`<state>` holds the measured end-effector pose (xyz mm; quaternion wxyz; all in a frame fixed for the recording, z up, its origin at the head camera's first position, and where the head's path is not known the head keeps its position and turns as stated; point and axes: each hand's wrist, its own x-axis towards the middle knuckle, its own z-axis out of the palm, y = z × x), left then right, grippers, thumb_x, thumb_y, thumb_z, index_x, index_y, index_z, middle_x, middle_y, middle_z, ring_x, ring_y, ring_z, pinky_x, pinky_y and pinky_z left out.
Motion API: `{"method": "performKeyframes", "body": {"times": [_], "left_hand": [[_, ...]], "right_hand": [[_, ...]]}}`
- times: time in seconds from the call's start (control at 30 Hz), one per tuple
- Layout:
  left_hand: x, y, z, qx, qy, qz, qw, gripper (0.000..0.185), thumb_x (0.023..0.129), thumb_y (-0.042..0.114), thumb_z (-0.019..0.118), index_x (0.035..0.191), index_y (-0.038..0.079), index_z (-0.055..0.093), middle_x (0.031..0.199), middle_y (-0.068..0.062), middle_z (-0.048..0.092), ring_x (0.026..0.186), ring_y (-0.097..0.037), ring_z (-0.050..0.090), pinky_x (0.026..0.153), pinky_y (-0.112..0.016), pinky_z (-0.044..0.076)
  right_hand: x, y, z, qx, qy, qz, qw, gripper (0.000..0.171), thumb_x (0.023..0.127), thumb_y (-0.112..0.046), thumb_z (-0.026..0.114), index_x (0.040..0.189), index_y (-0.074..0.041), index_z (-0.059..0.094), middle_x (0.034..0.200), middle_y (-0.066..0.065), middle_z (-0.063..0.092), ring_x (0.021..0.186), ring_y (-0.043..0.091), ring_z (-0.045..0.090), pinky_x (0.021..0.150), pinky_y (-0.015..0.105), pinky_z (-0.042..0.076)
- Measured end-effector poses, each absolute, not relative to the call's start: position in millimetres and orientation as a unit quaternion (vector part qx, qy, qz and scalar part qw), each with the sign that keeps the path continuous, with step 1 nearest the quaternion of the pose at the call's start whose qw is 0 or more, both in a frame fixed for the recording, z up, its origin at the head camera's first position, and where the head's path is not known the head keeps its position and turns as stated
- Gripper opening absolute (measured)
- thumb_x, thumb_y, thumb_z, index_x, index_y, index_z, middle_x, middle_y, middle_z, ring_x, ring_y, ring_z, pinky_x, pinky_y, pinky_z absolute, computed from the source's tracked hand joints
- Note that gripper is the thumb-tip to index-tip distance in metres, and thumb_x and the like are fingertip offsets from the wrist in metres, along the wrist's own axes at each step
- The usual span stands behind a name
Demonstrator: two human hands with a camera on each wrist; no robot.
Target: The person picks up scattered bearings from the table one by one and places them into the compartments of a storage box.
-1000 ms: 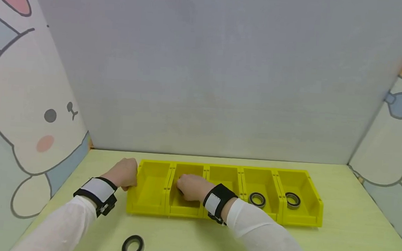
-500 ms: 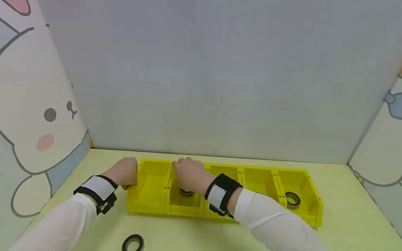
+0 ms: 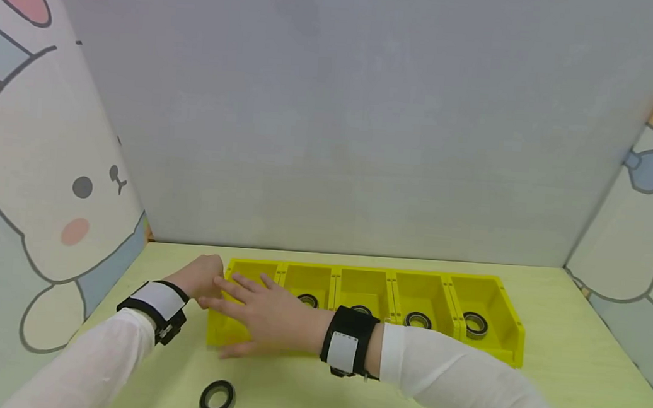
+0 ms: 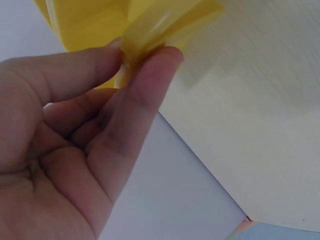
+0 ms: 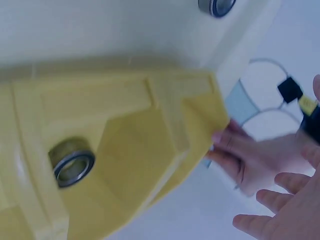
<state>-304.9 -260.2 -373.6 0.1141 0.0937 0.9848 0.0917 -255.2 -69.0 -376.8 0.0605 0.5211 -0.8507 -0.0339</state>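
Observation:
My left hand (image 3: 199, 277) pinches the outer side wall of the leftmost yellow bin (image 4: 170, 25) between thumb and fingers. My right hand (image 3: 279, 317) is spread flat above the front of that bin, its fingers pointing left near the left hand. Nothing is held in it. In the second bin from the left lies a black-and-silver ball bearing (image 3: 315, 300), also visible as a bearing (image 5: 67, 147) in the right wrist view. Another bearing (image 3: 206, 400) lies on the table in front of the row. The right arm partly covers the front of the bins.
The yellow bins stand side by side in a row (image 3: 363, 279). A bearing (image 3: 361, 309) shows in the middle bin, and the two bins on the right hold a bearing (image 3: 418, 315) and a bearing (image 3: 468, 321). A grey wall (image 3: 365, 137) rises behind the table (image 3: 566, 347).
My right hand has come out of the second bin, leaving a bearing there, and moved left and toward me with fingers spreading. The left hand stays on the bin wall.

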Motion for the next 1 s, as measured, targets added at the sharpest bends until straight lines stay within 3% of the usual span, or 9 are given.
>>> {"method": "performKeyframes", "body": {"times": [0.07,0.2,0.4,0.6,1.0], "left_hand": [[-305.4,-262.6,-375.1,0.095,0.985,0.093,0.112,0.021,0.071,-0.005,0.066,0.054,0.004,0.057,0.047,0.001,0.048,0.043,-0.011,0.053,0.042,-0.019,0.044],[-305.3,-265.2,-377.3,0.079,0.978,0.137,0.132,0.024,0.076,-0.003,0.069,0.055,0.003,0.06,0.047,-0.001,0.055,0.045,-0.014,0.061,0.047,-0.023,0.052],[-303.2,-263.4,-375.8,0.08,0.977,0.14,0.139,0.018,0.078,0.001,0.071,0.062,-0.001,0.064,0.055,-0.007,0.062,0.048,-0.017,0.064,0.053,-0.028,0.056],[-303.6,-260.9,-374.2,0.064,0.977,0.138,0.148,0.017,0.079,0.002,0.071,0.064,0.0,0.064,0.058,-0.007,0.062,0.049,-0.016,0.063,0.054,-0.027,0.056],[-301.8,-259.8,-373.9,0.074,0.977,0.139,0.146,0.023,0.08,0.003,0.071,0.059,0.0,0.062,0.051,-0.005,0.059,0.047,-0.016,0.063,0.052,-0.026,0.055]], "right_hand": [[-245.3,-73.7,-383.3,0.532,-0.845,-0.041,0.04,0.082,0.084,-0.074,0.036,0.149,-0.041,-0.001,0.159,-0.003,0.0,0.146,0.021,0.005,0.113,0.051,0.022],[-227.7,-81.6,-394.9,0.548,-0.835,-0.043,-0.018,0.082,0.082,-0.075,0.035,0.146,-0.047,-0.009,0.158,-0.008,-0.002,0.146,0.017,-0.005,0.115,0.05,0.015],[-210.6,-90.5,-419.4,0.597,-0.8,-0.039,-0.048,0.077,0.088,-0.065,0.042,0.148,-0.044,-0.001,0.158,-0.012,0.001,0.146,0.015,0.007,0.114,0.046,0.022],[-205.8,-100.4,-439.0,0.605,-0.792,-0.035,-0.079,0.073,0.091,-0.059,0.042,0.149,-0.043,0.002,0.158,-0.012,-0.002,0.146,0.013,0.006,0.114,0.041,0.022],[-210.7,-104.0,-464.8,0.631,-0.762,-0.015,-0.144,0.062,0.094,-0.051,0.043,0.149,-0.039,0.015,0.157,-0.011,0.009,0.142,0.006,0.016,0.111,0.027,0.028]]}}
